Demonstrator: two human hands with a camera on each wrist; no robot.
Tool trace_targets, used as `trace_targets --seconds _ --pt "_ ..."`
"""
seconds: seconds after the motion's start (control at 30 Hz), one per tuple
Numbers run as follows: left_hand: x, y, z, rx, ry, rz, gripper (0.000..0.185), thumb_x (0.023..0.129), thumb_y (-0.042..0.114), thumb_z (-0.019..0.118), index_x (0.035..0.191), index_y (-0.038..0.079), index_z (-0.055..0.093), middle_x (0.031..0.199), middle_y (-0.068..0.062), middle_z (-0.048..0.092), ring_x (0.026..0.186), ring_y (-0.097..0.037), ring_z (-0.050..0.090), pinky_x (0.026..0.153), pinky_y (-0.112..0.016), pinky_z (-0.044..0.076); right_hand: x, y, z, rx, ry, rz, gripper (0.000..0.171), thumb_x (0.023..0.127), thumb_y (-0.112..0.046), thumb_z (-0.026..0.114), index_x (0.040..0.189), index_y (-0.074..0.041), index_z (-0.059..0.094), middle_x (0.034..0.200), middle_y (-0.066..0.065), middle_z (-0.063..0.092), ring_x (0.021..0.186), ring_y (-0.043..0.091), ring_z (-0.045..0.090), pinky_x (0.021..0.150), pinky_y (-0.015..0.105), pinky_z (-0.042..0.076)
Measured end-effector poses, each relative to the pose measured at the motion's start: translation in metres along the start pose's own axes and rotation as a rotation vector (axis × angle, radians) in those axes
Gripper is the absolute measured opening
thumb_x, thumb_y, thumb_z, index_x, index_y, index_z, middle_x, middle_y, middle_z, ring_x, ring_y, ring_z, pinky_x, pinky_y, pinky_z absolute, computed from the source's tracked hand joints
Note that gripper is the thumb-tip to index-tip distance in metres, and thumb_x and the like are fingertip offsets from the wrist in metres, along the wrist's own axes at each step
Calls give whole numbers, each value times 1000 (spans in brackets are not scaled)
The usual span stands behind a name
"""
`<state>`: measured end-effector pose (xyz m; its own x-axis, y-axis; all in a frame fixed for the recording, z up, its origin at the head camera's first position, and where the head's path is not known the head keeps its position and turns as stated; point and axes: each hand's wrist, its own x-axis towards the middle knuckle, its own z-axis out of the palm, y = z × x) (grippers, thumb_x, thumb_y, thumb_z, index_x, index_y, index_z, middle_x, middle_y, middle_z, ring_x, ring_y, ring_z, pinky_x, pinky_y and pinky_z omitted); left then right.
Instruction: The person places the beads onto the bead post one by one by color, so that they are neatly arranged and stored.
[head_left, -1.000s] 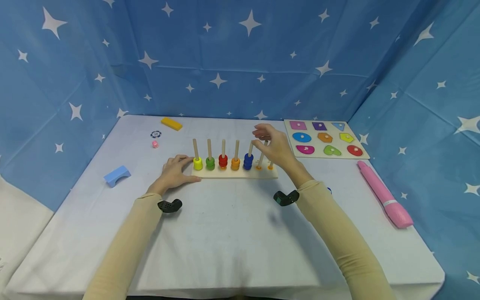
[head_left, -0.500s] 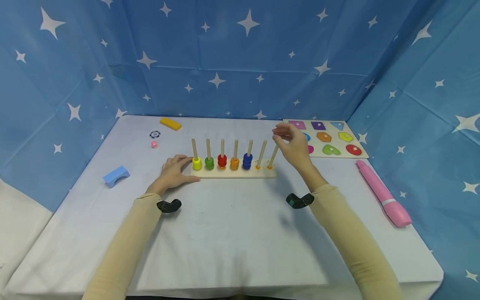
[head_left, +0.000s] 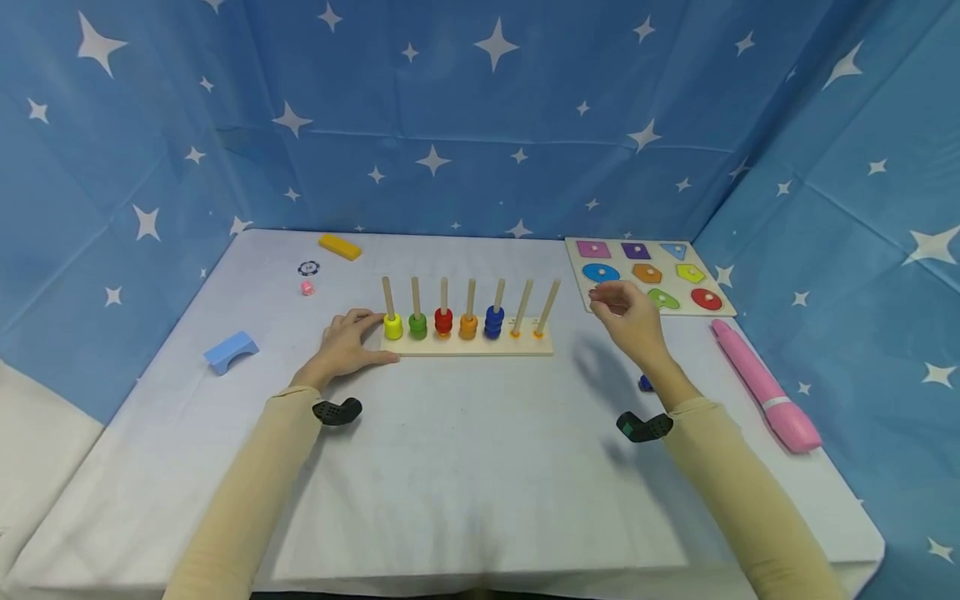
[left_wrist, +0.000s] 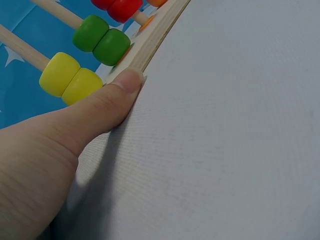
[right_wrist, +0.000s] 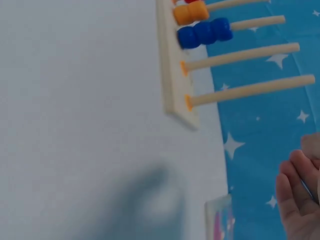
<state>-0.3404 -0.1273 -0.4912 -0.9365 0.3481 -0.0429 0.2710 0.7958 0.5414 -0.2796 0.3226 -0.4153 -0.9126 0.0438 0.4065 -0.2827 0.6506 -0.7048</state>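
A wooden bead-stacking board (head_left: 491, 349) stands mid-table with a row of upright pegs. My left hand (head_left: 347, 344) grips its left end, and the left wrist view has the thumb (left_wrist: 110, 100) along the front edge beside two yellow beads (left_wrist: 72, 80). Green, red and orange beads fill the following pegs. Three blue beads (right_wrist: 205, 33) are stacked on another, while the two rightmost pegs (right_wrist: 252, 91) are bare. In the air right of the board, my right hand (head_left: 633, 323) has loosely bent fingers and nothing visible between them. A blue bead (head_left: 646, 383) lies partly behind the right wrist.
A shape puzzle board (head_left: 657, 251) lies at the back right, with a pink folded umbrella (head_left: 765, 387) along the right side. To the left are a blue arch block (head_left: 231, 352), a small pink piece (head_left: 307, 287), a round chip (head_left: 308, 267) and a yellow block (head_left: 340, 247).
My right hand has moved from above the blue-bead peg to the right and lower, past the board's end. The blue bead near its wrist shows more. My left hand stays in place.
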Motion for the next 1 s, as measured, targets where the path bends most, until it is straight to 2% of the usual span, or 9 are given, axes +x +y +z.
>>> trace_targets --seconds 0.17,0.33,0.47,0.57,0.7,0.8,0.9,1.0 --pt "1 0 0 6 3 9 95 71 59 73 146 12 37 145 -17 29 123 -37 28 98 -52 25 -19 22 -13 -38 -80 57 24 92 -16 63 112 -3 60 103 8 66 96 18 61 80 10 44" --pt "2 -1 -1 9 5 8 95 71 60 73 146 13 37 146 -16 28 124 -37 26 99 -53 24 -34 42 -22 -96 -83 62 23 91 -14 63 109 -1 61 100 11 67 93 20 62 77 7 43" --pt "2 -2 -2 7 6 -2 95 71 59 73 146 13 37 146 -16 28 124 -38 26 100 -54 23 -44 50 -29 -167 -88 80 25 91 -15 63 108 2 61 98 13 67 91 24 62 78 11 44" --pt "2 -2 -1 4 -1 -1 96 71 60 73 146 13 37 146 -17 28 125 -38 26 100 -54 23 -51 54 -34 -211 -92 133 25 90 -16 64 108 1 61 97 12 67 90 26 62 76 14 45" --pt "2 -2 -1 -2 -6 -3 96 71 60 73 146 13 36 146 -17 28 125 -38 26 100 -54 23 -58 59 -39 -225 -107 184 27 88 -16 67 108 1 61 96 12 66 89 26 63 72 9 42" --pt "2 -2 0 -5 -3 -5 96 71 60 73 146 13 36 146 -16 28 125 -38 26 100 -54 23 -62 62 -42 -224 -126 186 29 87 -15 68 109 2 60 96 13 65 88 27 62 70 6 39" --pt "1 -2 1 -8 -3 -4 96 71 60 73 146 13 37 146 -16 28 126 -37 26 100 -54 23 -65 64 -44 -251 -151 177 31 85 -14 70 109 2 60 96 14 65 87 28 62 71 11 43" --pt "1 -2 1 -6 0 -2 96 71 60 73 146 13 37 146 -16 29 125 -37 26 99 -53 24 -68 66 -45 -276 -186 163 33 84 -13 71 110 3 59 99 17 64 89 29 60 77 27 48"
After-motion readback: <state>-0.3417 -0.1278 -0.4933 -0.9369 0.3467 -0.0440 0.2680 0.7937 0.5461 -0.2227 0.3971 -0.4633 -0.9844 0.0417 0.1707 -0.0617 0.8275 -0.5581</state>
